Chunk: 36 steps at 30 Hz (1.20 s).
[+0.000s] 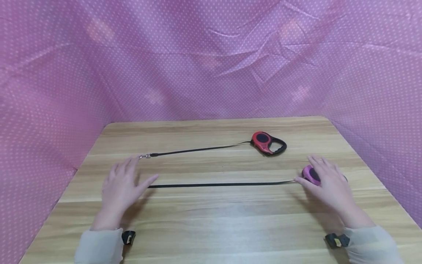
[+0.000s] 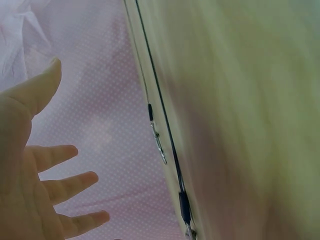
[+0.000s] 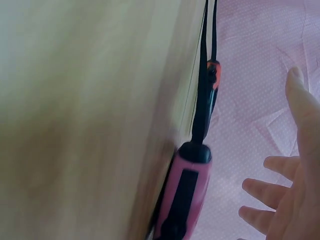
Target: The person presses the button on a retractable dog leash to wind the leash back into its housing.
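Observation:
Two retractable dog leashes lie on the table with their straps drawn out to the left. The red leash (image 1: pixel 262 143) with its black loop handle is farther back, and its black strap ends in a metal clip (image 1: pixel 145 156). Nearer is the pink leash (image 3: pixel 187 195), partly covered by my right hand (image 1: pixel 329 185) in the head view. That hand hovers over it, fingers spread and holding nothing. My left hand (image 1: pixel 122 187) is held over the other end of the near black strap (image 1: pixel 217 184), fingers apart. It hides that strap's clip (image 2: pixel 190 231), which shows in the left wrist view.
The wooden table (image 1: pixel 230 220) has rounded far corners. Pink dotted cloth (image 1: pixel 211 66) hangs behind it and along both sides. A black wrist strap (image 1: pixel 128 237) shows at the left sleeve and another band (image 1: pixel 337 241) at the right.

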{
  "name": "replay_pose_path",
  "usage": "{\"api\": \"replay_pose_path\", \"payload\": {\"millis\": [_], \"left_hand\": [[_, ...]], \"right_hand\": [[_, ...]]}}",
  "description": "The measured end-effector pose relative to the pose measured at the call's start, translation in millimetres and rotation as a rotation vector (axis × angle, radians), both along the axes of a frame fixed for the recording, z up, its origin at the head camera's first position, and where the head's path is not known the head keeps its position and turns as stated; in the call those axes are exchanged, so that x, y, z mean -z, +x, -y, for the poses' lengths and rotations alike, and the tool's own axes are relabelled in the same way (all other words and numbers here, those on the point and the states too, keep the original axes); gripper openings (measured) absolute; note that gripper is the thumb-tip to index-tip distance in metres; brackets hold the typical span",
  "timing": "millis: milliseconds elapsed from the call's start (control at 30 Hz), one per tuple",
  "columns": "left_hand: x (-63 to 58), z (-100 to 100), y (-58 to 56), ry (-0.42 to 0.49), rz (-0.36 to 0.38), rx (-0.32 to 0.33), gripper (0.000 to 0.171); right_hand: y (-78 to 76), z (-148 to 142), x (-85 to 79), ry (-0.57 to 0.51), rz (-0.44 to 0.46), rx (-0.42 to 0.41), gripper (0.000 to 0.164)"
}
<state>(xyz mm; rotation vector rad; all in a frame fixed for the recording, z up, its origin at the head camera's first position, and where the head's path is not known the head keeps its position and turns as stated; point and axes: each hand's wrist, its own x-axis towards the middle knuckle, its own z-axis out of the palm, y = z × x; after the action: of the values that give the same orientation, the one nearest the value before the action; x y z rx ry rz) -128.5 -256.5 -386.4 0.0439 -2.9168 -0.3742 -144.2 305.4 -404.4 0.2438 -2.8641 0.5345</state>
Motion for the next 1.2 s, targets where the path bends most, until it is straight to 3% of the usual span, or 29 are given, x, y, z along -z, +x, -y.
{"api": "replay_pose_path", "payload": {"millis": [167,500,900,1200], "left_hand": [[1.9,8.0,2.8,-0.025,0.021,0.01,0.096],[4.3,24.8,4.8,-0.031,0.138,0.022,0.094],[6.5,40.6,6.1,0.06,0.233,0.026,0.097],[5.4,43.2,1.9,0.115,0.275,0.045,0.09]], "right_hand": [[1.6,-10.9,3.0,-0.017,-0.003,0.025,0.087],[6.5,-29.2,-0.2,0.012,0.032,0.063,0.072],[15.1,-48.1,6.4,0.031,0.072,0.072,0.083],[16.3,-54.8,7.6,0.063,0.157,0.069,0.091]]}}
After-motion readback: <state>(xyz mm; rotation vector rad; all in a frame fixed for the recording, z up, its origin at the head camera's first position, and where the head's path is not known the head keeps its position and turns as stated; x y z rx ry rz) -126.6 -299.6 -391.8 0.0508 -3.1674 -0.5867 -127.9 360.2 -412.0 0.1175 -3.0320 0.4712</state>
